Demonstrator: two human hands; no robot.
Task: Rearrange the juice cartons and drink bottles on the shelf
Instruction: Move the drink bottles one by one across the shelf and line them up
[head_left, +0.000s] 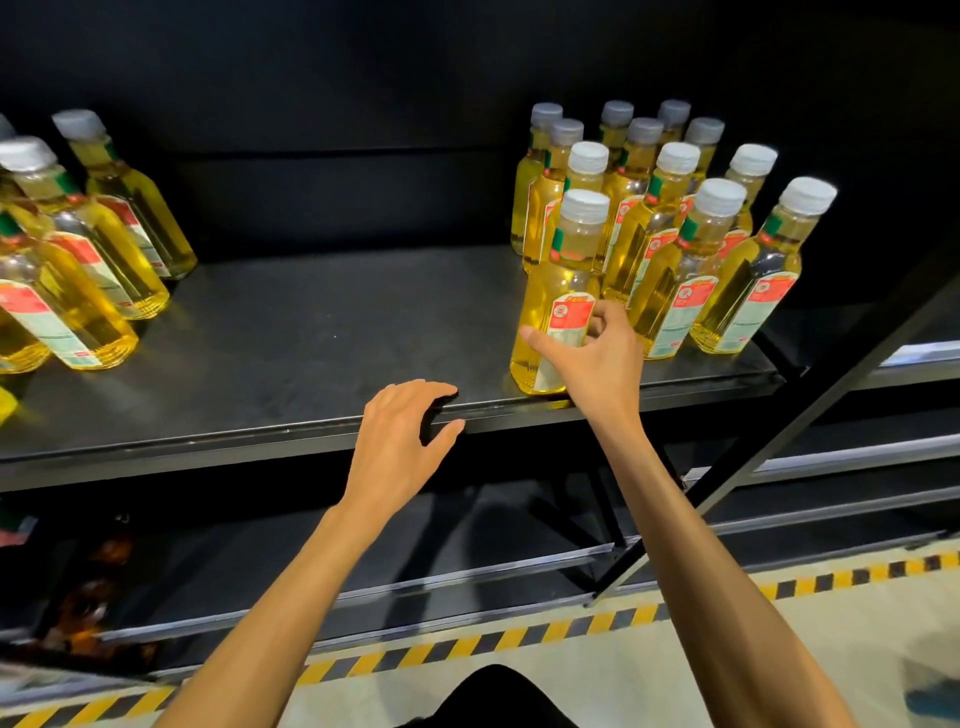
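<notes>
A yellow drink bottle (558, 291) with a white cap and a red-and-white label stands at the front edge of the black shelf (291, 332). My right hand (592, 353) grips its lower body, thumb across the front and fingers curled on its right side. Behind and to the right of it stands a cluster of several matching bottles (675, 234). Another group of the same bottles (78, 260) stands at the shelf's left end. My left hand (400, 441) rests on the shelf's front edge with loosely curved fingers and holds nothing.
A slanted black frame strut (810, 415) crosses in front of the shelf's right end. Lower shelves (363, 561) sit beneath, with dark bottles (98, 587) at the lower left. Yellow-and-black hazard tape (519, 639) marks the floor.
</notes>
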